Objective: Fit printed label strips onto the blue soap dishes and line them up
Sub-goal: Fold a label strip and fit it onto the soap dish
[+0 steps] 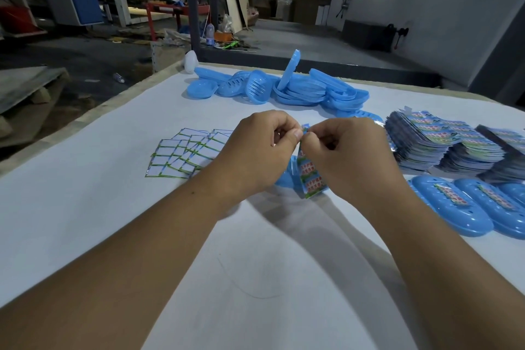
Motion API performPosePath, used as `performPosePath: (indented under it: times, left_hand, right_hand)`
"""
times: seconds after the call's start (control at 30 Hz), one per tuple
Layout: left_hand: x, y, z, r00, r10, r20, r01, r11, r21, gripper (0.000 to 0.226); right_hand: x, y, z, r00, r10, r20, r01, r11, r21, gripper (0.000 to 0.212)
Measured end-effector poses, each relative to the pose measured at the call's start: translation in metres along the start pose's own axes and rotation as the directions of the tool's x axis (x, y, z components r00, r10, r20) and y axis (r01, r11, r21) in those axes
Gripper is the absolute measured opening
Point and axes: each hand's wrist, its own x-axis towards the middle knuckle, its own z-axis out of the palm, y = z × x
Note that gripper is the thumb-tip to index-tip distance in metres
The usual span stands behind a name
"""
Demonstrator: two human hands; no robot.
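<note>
Both hands meet at the top of one label strip [308,176]: the left hand [267,148] and right hand [338,150] pinch its upper end. The strip hangs lengthwise toward the person, just over a blue soap dish [287,176] lying on the counter [113,221] directly beneath, equally near both hands.

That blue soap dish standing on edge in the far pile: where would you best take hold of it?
Probably by its raised upper rim, coming from above: the upright soap dish leans on the pile of blue dishes, so its top edge is free, while its lower edge is buried among them.
</note>
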Motion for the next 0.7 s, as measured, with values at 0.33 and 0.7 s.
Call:
performPosePath:
  times: [0.33, 0.7]
  left_hand:
    - [0.0002, 0.0022, 0.0014, 0.999, 0.032, -0.002, -0.032, 0.998, 0.057, 0.014]
    - [0.0008, 0.0000, 0.0013, 1.000, 0.020, 0.008, -0.020, 0.998, 0.063, 0.015]
  right_hand:
    - [-0.0006, -0.0030, 0.0004, 1.000, -0.008, 0.016, 0.009, 0.996, -0.087, 0.029]
    - [-0.0001, -0.0035, -0.0015, 0.999, -0.010, 0.047, 0.013, 0.997, -0.075, 0.030]
